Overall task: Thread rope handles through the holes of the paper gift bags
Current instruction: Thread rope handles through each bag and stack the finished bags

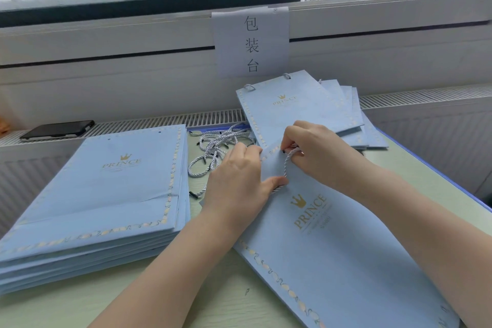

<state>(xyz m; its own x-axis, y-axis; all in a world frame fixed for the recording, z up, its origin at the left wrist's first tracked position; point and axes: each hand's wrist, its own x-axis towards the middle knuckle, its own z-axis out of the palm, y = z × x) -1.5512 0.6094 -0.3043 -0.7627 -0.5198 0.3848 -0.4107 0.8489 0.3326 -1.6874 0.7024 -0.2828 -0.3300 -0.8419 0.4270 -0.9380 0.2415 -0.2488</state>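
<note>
A flat light-blue paper gift bag (346, 253) with a gold crown and PRINCE print lies in front of me, its top edge pointing away. My left hand (237, 181) grips that top edge, thumb pressing a white twisted rope handle (286, 165) against the paper. My right hand (314, 149) pinches the rope's black-tipped end at the bag's top edge, where the hole is hidden by my fingers. A loose heap of rope handles (215, 149) lies just beyond my left hand.
A stack of flat blue bags (106, 194) with open holes lies at left. Several bags with rope handles (298, 106) are piled at the back right against the wall. A black phone (57, 129) rests on the radiator ledge. A paper sign (251, 42) hangs on the wall.
</note>
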